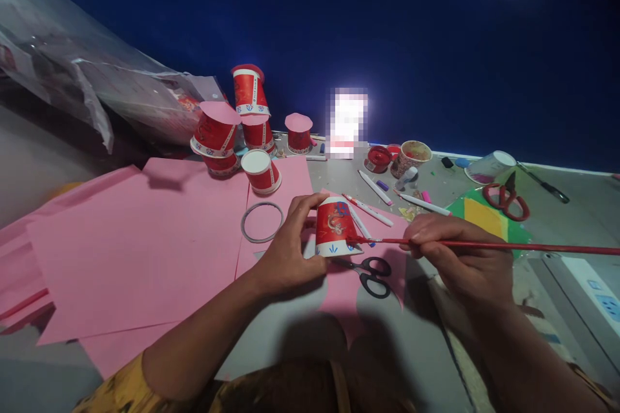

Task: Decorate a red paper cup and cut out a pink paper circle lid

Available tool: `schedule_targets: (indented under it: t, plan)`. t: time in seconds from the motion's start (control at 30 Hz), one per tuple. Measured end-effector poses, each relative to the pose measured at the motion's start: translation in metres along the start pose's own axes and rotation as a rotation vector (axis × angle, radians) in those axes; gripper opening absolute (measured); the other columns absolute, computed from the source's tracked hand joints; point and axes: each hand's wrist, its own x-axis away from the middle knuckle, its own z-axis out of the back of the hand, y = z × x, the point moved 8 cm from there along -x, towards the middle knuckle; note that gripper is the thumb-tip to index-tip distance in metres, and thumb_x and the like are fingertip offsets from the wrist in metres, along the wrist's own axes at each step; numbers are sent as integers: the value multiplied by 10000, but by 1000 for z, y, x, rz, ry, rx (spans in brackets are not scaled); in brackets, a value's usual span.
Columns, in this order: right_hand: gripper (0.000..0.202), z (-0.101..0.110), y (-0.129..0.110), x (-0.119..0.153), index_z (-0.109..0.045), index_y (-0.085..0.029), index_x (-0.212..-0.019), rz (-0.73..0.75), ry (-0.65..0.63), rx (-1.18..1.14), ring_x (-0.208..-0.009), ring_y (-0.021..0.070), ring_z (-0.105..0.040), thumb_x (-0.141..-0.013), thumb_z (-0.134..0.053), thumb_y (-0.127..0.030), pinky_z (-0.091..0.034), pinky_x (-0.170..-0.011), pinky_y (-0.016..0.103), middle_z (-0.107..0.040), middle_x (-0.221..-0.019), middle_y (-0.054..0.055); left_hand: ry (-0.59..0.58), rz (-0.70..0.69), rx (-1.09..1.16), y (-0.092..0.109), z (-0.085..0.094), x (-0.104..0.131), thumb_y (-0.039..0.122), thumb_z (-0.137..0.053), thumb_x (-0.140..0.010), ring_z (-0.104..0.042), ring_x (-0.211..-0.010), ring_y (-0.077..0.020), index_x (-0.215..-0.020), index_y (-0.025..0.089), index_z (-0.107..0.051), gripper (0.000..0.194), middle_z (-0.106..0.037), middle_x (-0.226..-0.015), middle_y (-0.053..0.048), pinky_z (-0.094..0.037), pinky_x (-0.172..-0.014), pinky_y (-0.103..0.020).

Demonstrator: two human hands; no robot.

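Between thumb and fingers, my left hand grips a red paper cup turned upside down, its white rim marked with blue strokes and its side with a blue patch. My right hand pinches a long red paintbrush. The brush's red tip touches the cup's lower right side, near the rim. Just below the cup lie black-handled scissors on cut pink paper. Markers lie beyond the cup.
Pink sheets spread at left, with a tape ring on them. Several red cups with pink discs stand behind. A red paint jar, a stained cup, red-handled scissors and a power strip are at right.
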Motion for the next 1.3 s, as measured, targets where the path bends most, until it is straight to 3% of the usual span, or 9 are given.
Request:
schedule_targets:
  t: [0.17,0.63,1.03,1.3]
  plan:
    - [90,-5,-3,-1,-824,-242,-955,29,-57,16,-750,198,-728,-960,-769,-170,-615,-715,347,-786,-803,32,-3,5,5,1,-1,0,291,-917,-686,-602,-1322,-365,-1454,333,-489,880,-424,-1518,-119,-539,-1131,-607]
    - [91,2,-5,-1,-829,-231,-966,43,-22,-3,-741,195,-711,-949,-778,-158,-600,-738,367,-782,-801,31,-2,-22,-5,3,1,-2,288,-894,-706,-576,-1366,-369,-1436,328,-489,836,-436,-1507,-112,-487,-1190,-637]
    - [145,-5,-6,0,-829,-243,-988,38,-119,5,-760,193,-730,-957,-753,-124,-613,-735,336,-793,-816,29,-14,0,-8,3,0,-1,281,-893,-686,-573,-1361,-380,-1446,332,-493,860,-433,-1521,-113,-511,-1161,-630]
    - [54,3,-8,0,-837,-240,-932,37,-21,10,-714,211,-712,-938,-799,-202,-607,-710,381,-779,-772,40,10,4,18,3,0,0,286,-891,-685,-574,-1359,-378,-1428,326,-500,841,-427,-1522,-116,-509,-1165,-635]
